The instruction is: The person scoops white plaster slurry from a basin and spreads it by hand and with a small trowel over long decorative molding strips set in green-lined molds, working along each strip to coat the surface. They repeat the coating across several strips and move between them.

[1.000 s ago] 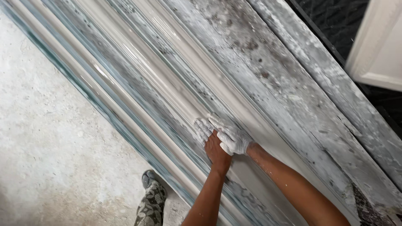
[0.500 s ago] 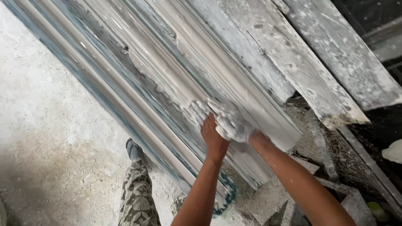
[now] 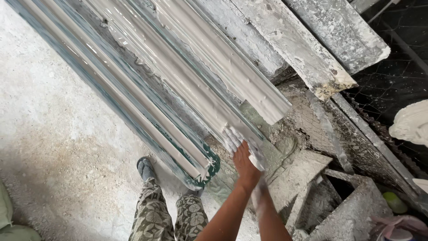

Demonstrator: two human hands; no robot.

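Long moulds [image 3: 133, 111] with green-edged channels lie slanting across the floor, filled with wet white plaster strips [image 3: 191, 89]. My left hand [image 3: 240, 156] rests at the near end of one strip, its plaster-coated fingers spread flat on the wet surface. My right hand [image 3: 257, 164] is just beside it at the strip's end, white with plaster and blurred, so its grip is unclear. A shorter cast moulding [image 3: 249, 85] ends just beyond the hands.
Plaster-crusted boards [image 3: 312, 58] lean at the upper right over wire mesh [image 3: 392, 80]. A white plaster lump [image 3: 412, 122] sits at the right edge. Crusted blocks [image 3: 347, 209] lie at the lower right. My patterned trousers [image 3: 156, 214] and sandal [image 3: 145, 167] stand on the concrete floor [image 3: 53, 134].
Both hands have slid down the wet strip to its near end. The view has shifted, showing the mould ends and rubble at the right.
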